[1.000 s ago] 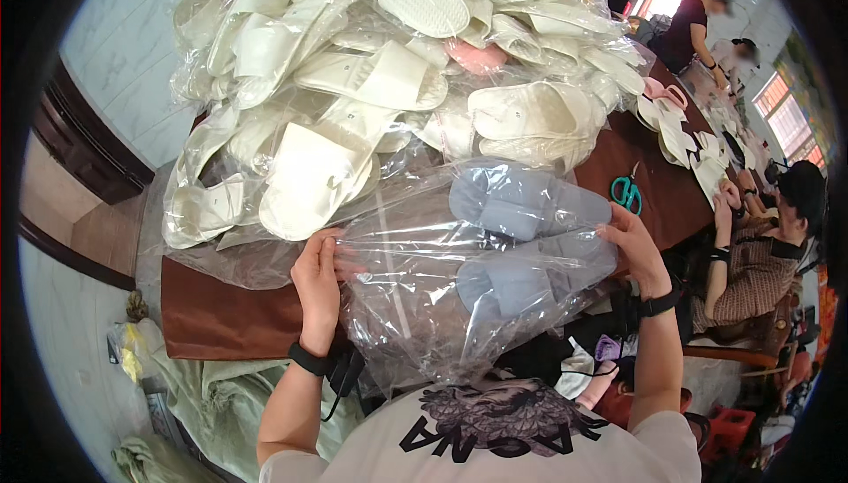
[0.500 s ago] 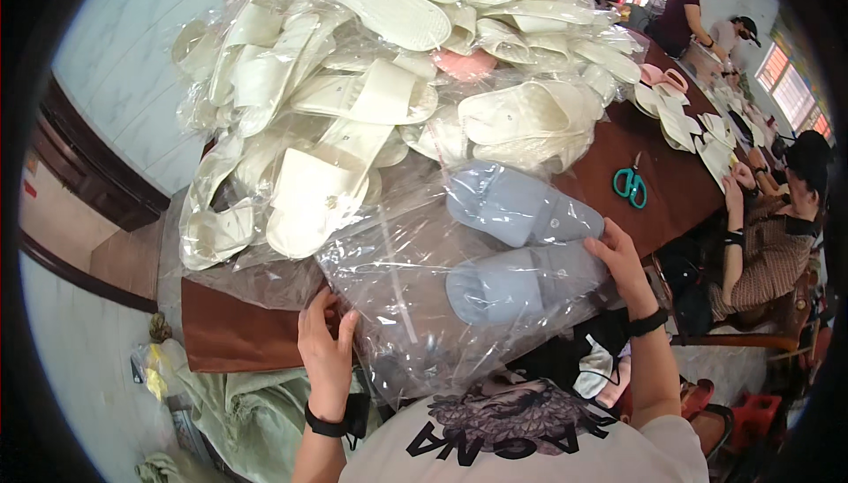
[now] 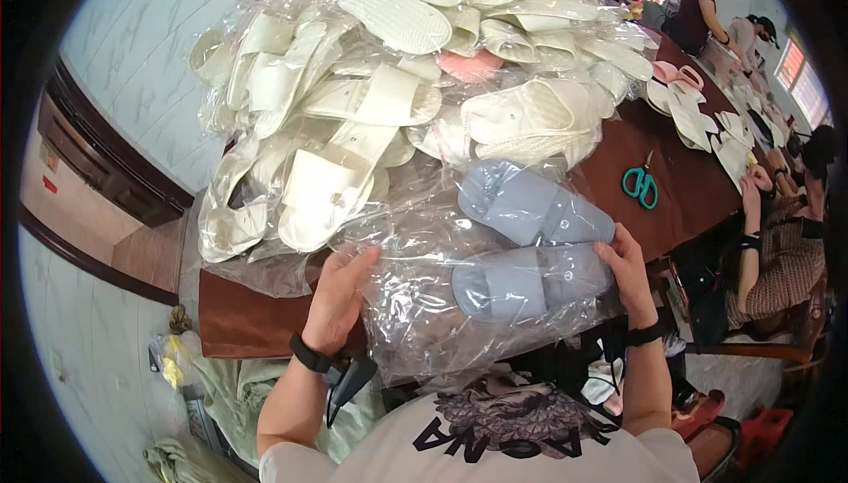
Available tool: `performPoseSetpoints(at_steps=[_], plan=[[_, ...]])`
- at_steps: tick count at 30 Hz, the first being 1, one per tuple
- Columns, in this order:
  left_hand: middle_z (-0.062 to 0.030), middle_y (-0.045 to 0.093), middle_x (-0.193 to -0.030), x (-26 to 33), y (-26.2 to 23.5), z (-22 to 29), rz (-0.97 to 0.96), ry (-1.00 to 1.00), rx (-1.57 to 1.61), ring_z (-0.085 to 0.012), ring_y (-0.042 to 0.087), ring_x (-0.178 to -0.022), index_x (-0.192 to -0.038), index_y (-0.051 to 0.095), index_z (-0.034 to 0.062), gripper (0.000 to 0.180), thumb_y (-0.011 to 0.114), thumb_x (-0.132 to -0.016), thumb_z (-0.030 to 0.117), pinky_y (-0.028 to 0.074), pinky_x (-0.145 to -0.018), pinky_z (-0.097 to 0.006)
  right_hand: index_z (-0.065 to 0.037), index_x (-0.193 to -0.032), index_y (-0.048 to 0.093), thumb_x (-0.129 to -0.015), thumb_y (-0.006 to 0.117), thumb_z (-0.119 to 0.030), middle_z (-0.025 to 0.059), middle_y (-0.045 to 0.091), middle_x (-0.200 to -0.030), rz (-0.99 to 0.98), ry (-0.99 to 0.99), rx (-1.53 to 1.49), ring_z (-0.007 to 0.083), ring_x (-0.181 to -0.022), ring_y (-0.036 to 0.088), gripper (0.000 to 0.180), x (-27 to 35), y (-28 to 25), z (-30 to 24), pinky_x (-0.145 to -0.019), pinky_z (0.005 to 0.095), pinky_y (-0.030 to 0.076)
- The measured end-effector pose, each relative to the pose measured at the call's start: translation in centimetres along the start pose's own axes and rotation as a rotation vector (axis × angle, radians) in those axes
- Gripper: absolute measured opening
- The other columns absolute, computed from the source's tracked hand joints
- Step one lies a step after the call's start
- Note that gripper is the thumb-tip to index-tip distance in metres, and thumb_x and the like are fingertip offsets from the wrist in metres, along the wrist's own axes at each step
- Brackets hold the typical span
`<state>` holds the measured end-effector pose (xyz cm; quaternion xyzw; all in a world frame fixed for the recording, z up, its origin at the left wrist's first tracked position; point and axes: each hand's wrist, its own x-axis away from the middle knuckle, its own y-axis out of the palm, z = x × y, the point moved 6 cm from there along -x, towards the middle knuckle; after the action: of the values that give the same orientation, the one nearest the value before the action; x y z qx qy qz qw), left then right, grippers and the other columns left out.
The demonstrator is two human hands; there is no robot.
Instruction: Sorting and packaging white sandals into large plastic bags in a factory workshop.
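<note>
A pair of blue-grey slippers [image 3: 503, 293] lies side by side inside a clear plastic bag [image 3: 411, 324], at the near edge of the table. At the bag's left edge, my left hand [image 3: 340, 293] is closed, with thumb and fingers pinching the film. My right hand [image 3: 627, 266] grips the bag's right side by the ends of the slippers, thumb on top and fingers mostly underneath. Just beyond the bag rises a heap of cream slippers [image 3: 389, 94] in clear bags, with a pink piece [image 3: 470, 65] among them.
Teal-handled scissors [image 3: 639, 184] rest on the brown table [image 3: 689, 160] to the right. Farther right lie loose cream slippers [image 3: 685, 121] and a pink pair [image 3: 678, 76]. A seated co-worker [image 3: 777, 262] is at the right. Green sacking [image 3: 234, 386] hangs below the table's left front.
My left hand has shifted from the bag's lower left corner up to its left edge, folding the film inward. The right hand keeps its hold on the slipper end.
</note>
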<state>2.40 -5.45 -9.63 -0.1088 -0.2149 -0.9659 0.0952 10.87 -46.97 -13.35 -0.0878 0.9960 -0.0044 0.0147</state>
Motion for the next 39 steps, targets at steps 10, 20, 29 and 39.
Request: performPoseSetpoints(at_steps=[10,20,29,39], plan=[[-0.0119,0.068,-0.106,-4.3,-3.3,3.2,0.249,0.424,-0.734,-0.0156,0.063,-0.097,-0.122,0.054,-0.0048,0.033,0.064,-0.093,0.007,0.048,-0.084,-0.027,0.002,-0.104,0.057,-0.088,0.071,-0.013,0.0025,0.065,-0.088,0.153,-0.102,0.073,0.0057,-0.079,0.056,0.026,-0.8,2.9,-0.5,-0.07,0.0235,0.047],[-0.0181,0.021,-0.16,3.7,6.3,2.1,0.073,0.765,-1.721,-0.0404,0.015,-0.148,-0.152,0.023,0.0012,0.08,0.068,-0.09,0.022,0.015,-0.116,-0.059,0.002,-0.103,0.057,-0.088,0.071,-0.013,0.0024,0.064,-0.08,0.156,-0.081,0.139,0.0052,-0.076,0.056,0.025,-1.5,3.8,-0.9,-0.067,0.0234,0.046],[-0.017,0.015,-0.162,-2.0,2.2,-4.7,-0.099,0.416,-1.76,-0.0366,0.009,-0.15,-0.154,0.02,0.0002,0.095,0.058,-0.088,0.057,0.01,-0.115,-0.064,-0.002,-0.104,0.062,-0.089,0.067,-0.011,-0.0023,0.063,-0.092,0.32,-0.163,0.112,0.0051,-0.083,0.057,0.018,-1.7,-6.6,-7.3,-0.073,0.0228,0.046],[-0.0202,0.014,-0.162,-1.7,2.5,-4.7,-0.107,0.396,-1.727,-0.0391,0.008,-0.15,-0.152,0.021,-0.0037,0.093,0.056,-0.09,0.056,0.006,-0.113,-0.067,-0.002,-0.115,0.061,-0.091,0.07,-0.022,0.0041,0.066,-0.105,0.691,-0.124,-0.147,0.0127,-0.091,0.063,0.033,-0.8,-26.1,-2.8,-0.081,0.0267,0.05]])
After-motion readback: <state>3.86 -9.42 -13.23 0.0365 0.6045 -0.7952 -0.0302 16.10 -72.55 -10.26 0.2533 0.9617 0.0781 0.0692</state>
